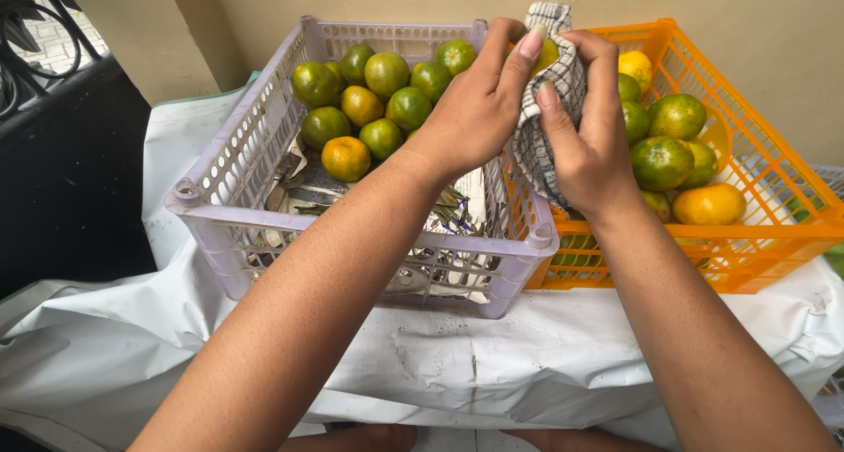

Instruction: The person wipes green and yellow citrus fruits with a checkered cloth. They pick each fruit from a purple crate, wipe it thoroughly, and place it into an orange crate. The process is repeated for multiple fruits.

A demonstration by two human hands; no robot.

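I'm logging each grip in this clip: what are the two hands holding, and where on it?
Both the left hand and the right hand grip a checked cloth wrapped around a yellowish fruit, fingers around its upper part; the cloth's tail hangs below.

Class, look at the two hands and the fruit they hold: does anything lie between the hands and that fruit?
Yes. A checked cloth is wrapped around the yellow-green fruit, so the left hand and right hand grip it through the fabric. Only a small patch of fruit shows between the fingers, above the gap between the two crates.
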